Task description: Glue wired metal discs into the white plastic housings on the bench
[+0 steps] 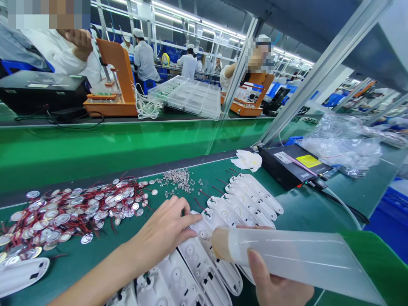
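White plastic shells [242, 204] lie on a green mat [296, 208] beside silvery discs [63, 214] with seemingly red wires.

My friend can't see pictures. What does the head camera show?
The right hand holds a big translucent plastic syringe tube over a row of white oval plastic shells, while the left hand touches one. Round silver discs with red wires lie left.

Pretty bright overall thanks to the ceiling tube lights [191, 19], barely any shadows on the bench [302, 208], glare off the plastic bag [341, 144], and heavy wide-angle warping at the edges with soft corners.
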Motion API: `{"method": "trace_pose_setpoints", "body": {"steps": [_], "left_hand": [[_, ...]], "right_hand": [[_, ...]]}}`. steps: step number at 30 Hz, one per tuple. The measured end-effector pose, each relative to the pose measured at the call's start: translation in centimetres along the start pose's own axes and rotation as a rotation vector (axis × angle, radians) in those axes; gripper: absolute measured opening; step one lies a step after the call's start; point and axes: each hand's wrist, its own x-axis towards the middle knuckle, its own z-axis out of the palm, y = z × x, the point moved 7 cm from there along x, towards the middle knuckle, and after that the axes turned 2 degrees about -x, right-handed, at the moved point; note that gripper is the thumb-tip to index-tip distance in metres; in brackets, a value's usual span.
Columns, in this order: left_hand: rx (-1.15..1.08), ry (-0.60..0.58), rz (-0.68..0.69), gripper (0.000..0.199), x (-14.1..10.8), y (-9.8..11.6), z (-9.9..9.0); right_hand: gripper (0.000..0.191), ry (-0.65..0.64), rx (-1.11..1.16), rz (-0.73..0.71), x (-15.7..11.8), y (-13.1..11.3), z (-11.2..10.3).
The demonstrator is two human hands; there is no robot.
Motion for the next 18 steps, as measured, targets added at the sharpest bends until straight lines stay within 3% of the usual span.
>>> {"method": "trace_pose_setpoints", "body": {"steps": [3, 9, 18], "left_hand": [[-0.002, -0.009, -0.006, 0.022, 0.0, -0.1, 0.0], [-0.005, -0.043, -0.023, 0.025, 0.0, 0.0, 0.1], [0.012, -0.042, -0.004, 0.029, 0.0, 0.2, 0.1]], "right_hand": [[0.028, -0.017, 0.039, -0.040, 0.3, -0.5, 0.0], [0.046, 0.015, -0.074, 0.121, -0.2, 1.7, -0.4], [0.046, 0.059, -0.089, 0.077, -0.1, 1.3, 0.1]]}}
